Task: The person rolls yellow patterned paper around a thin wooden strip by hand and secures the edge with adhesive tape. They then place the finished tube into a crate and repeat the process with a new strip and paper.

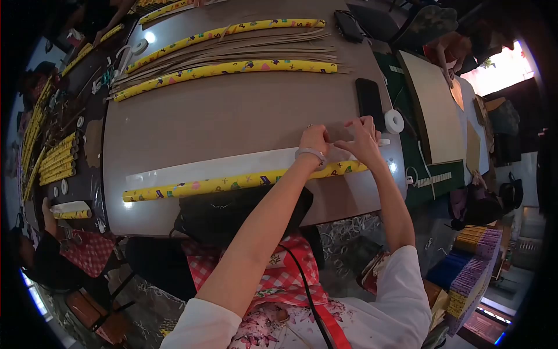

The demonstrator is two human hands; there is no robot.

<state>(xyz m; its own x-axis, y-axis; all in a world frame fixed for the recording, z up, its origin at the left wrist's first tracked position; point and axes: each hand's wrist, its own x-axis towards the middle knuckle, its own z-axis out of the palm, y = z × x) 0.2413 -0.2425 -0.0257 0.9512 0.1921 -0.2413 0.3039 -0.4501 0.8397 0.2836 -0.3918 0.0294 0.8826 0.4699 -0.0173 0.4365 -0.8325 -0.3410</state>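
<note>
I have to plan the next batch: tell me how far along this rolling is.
Looks done: the farthest yellow printed roll and the middle yellow printed roll, neither showing a loose flap. In hand: the near yellow printed roll, with the left hand and right hand working near its right end. Probably left: rolling in the white strip, which lies flat along its far side.

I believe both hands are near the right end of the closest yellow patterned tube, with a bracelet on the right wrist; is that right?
Not quite: the head view shows the bracelet on the left hand, not the right hand; both are near that end of the yellow patterned tube.
</note>
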